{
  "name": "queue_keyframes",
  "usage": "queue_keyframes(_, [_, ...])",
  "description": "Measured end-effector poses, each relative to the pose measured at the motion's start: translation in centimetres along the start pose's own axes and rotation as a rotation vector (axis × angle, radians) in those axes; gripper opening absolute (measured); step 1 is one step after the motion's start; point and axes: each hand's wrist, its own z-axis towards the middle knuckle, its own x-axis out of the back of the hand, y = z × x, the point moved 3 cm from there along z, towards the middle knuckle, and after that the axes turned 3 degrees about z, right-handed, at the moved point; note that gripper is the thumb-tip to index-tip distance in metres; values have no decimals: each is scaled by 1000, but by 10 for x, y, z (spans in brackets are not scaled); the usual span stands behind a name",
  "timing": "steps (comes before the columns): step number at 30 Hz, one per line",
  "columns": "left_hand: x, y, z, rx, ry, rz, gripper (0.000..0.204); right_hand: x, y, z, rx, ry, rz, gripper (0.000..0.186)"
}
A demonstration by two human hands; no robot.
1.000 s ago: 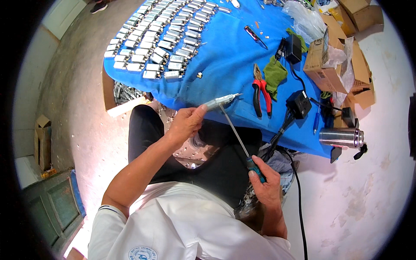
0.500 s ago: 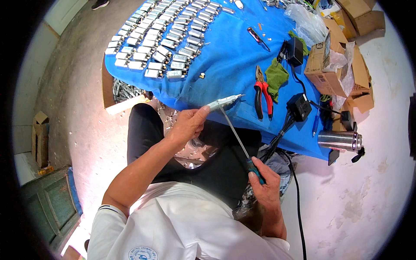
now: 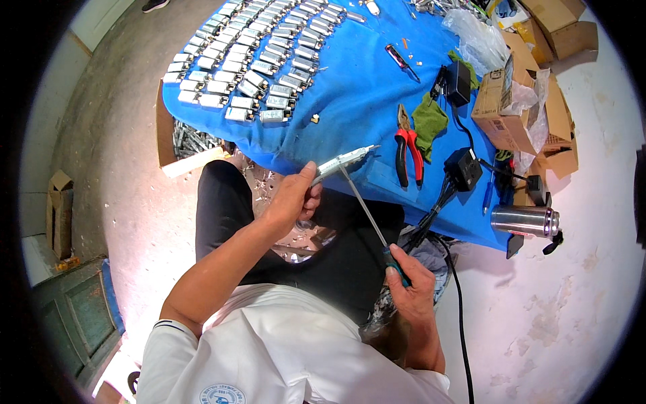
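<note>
My left hand point(image 3: 294, 196) is closed round the near end of a slim, whitish pen-shaped device point(image 3: 336, 163). Its narrow metal tip points to the right, above the front edge of the blue-covered table. In my right hand point(image 3: 415, 286), low over my right thigh, is a screwdriver point(image 3: 367, 215) with a long shaft and a dark teal handle. The shaft's far end meets the underside of the device near its middle; whether it sits in a seam cannot be made out. Red-handled pliers point(image 3: 409, 148) lie on the cloth to the right of the device.
Rows of small silvery metal units point(image 3: 235, 67) cover the left of the table point(image 3: 350, 81). At the right are a green cloth point(image 3: 431, 121), black power adapters point(image 3: 463, 168), cables, a steel flask point(image 3: 525, 220) and an opened cardboard box point(image 3: 501, 111). Another box point(image 3: 195, 161) stands below the left edge.
My left fingers sit slightly farther back and left on the device, so more of its body shows. The screwdriver and right hand have barely moved.
</note>
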Motion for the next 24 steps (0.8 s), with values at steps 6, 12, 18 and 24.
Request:
queue_keyframes(6, [0,2,-4,74,23,-40,47,-1,-3,1,11,12,-13,39])
queue_keyframes(12, [0,2,-7,120,-83,-226,47,-2,-4,3,-4,5,-29,38])
queue_keyframes(18, [-3,3,-8,75,-96,-117,47,-4,-2,4,74,57,-51,38])
queue_keyframes(24, [-3,0,-6,31,-129,-117,45,-4,1,1,60,55,-49,37])
